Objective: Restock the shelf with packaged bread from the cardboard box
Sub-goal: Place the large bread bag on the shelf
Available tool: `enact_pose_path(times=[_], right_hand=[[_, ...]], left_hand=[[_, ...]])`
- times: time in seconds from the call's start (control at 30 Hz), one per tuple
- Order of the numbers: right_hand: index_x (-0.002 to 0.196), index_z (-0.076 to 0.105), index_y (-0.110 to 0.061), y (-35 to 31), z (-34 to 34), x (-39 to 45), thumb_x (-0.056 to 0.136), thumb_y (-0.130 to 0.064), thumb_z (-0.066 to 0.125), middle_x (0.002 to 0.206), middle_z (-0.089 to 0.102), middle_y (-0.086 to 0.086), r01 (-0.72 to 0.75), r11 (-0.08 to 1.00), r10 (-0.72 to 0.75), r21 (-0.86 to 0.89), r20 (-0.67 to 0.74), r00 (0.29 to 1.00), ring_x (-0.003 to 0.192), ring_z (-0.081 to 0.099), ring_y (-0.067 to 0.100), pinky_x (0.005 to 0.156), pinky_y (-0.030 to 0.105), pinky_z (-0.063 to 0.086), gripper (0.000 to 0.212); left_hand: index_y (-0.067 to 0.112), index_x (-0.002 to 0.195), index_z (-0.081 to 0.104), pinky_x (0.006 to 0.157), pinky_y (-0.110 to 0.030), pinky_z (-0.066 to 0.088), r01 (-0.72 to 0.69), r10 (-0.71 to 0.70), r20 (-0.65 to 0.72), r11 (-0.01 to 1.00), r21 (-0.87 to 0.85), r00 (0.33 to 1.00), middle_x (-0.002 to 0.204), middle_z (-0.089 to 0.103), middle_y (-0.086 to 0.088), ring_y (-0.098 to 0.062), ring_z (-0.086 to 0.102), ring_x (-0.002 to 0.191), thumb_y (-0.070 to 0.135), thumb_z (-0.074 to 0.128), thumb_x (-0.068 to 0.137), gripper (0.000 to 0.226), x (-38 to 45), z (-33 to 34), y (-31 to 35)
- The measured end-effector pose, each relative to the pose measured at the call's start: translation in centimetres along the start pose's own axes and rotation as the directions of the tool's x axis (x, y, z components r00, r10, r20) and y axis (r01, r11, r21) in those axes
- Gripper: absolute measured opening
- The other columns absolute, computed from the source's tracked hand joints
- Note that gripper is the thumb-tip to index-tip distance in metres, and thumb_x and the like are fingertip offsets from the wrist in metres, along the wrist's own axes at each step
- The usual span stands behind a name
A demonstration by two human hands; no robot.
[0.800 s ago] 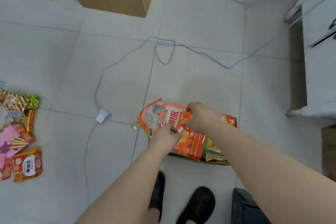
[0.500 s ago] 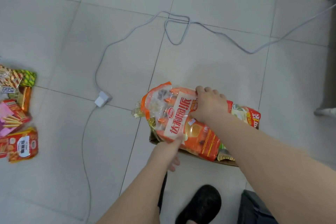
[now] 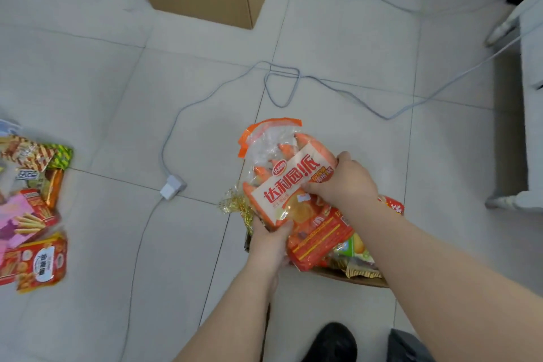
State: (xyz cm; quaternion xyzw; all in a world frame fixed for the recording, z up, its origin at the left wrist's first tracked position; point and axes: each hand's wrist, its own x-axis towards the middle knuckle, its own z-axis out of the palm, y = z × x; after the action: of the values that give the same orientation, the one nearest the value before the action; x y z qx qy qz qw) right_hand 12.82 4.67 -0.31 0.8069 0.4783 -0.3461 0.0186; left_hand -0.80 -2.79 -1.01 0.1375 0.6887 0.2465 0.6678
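Head view: the bread package (image 3: 289, 182) now sits raised and tilted above the cardboard box (image 3: 352, 278), where half a second ago it lay flat on the contents. The left hand (image 3: 269, 239) grips its near end from below; the right hand (image 3: 342, 185) clamps its right edge. Extraction is judged under way. Beneath the hands, the box holds further snack packs (image 3: 320, 239). No shelf is identifiable.
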Motion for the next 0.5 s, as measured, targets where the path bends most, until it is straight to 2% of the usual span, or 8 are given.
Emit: enact_pose_path(times=[0.1, 0.17, 0.27, 0.37, 0.5], right_hand=[[0.116, 0.044, -0.015, -2.2, -6.0, -2.9, 0.056, -0.051, 0.081, 0.115, 0.059, 0.007, -0.028, 0.974, 0.038, 0.226, -0.043, 0.998, 0.109, 0.058, 0.029, 0.09, 0.044, 0.049, 0.079], [0.114, 0.045, -0.014, -3.4, -11.4, -5.2, 0.058, -0.041, 0.084, 0.115, 0.06, 0.006, -0.028, 0.929, 0.054, 0.368, -0.06, 0.997, 0.108, 0.058, 0.028, 0.086, 0.037, 0.049, 0.074], [0.118, 0.044, -0.013, -4.7, -20.4, -9.4, 0.065, -0.03, 0.084, 0.119, 0.059, 0.006, 0.006, 0.844, 0.06, 0.536, -0.107, 0.992, 0.109, 0.058, 0.025, 0.079, 0.031, 0.042, 0.068], [0.126, 0.039, -0.013, -5.7, -28.8, -14.4, 0.068, -0.033, 0.082, 0.125, 0.057, 0.006, 0.067, 0.798, 0.081, 0.599, -0.216, 0.973, 0.111, 0.059, 0.027, 0.079, 0.034, 0.044, 0.075], [0.126, 0.036, -0.014, -6.6, -39.2, -21.5, 0.066, -0.04, 0.082, 0.125, 0.056, 0.006, 0.137, 0.783, 0.125, 0.606, -0.371, 0.92, 0.11, 0.059, 0.027, 0.086, 0.039, 0.048, 0.08]], left_hand=[[0.031, 0.114, 0.043, 0.087, -0.047, 0.054, -0.154, 0.157, -0.028, 0.984, 0.088, 0.987, 0.107, 0.062, 0.003, -0.021, 0.062, 0.1, 0.019, 0.061, 0.089, 0.033, -4.0, 0.6, 6.2], [0.033, 0.111, 0.042, 0.091, -0.047, 0.052, -0.262, 0.267, -0.001, 0.948, 0.178, 0.964, 0.113, 0.062, 0.0, -0.024, 0.061, 0.104, 0.018, 0.062, 0.088, 0.034, -7.4, 1.4, 11.0], [0.029, 0.118, 0.044, 0.095, -0.048, 0.051, -0.429, 0.426, 0.081, 0.85, 0.306, 0.901, 0.123, 0.058, -0.004, -0.026, 0.06, 0.109, 0.017, 0.063, 0.087, 0.038, -13.2, 3.5, 18.4], [0.028, 0.13, 0.042, 0.096, -0.049, 0.05, -0.581, 0.557, 0.188, 0.707, 0.404, 0.809, 0.13, 0.052, -0.003, -0.025, 0.056, 0.117, 0.024, 0.066, 0.085, 0.052, -19.6, 6.3, 24.7], [0.029, 0.136, 0.036, 0.096, -0.049, 0.049, -0.737, 0.68, 0.308, 0.534, 0.416, 0.666, 0.133, 0.049, -0.003, -0.026, 0.054, 0.12, 0.03, 0.068, 0.083, 0.062, -29.0, 9.8, 31.7]])
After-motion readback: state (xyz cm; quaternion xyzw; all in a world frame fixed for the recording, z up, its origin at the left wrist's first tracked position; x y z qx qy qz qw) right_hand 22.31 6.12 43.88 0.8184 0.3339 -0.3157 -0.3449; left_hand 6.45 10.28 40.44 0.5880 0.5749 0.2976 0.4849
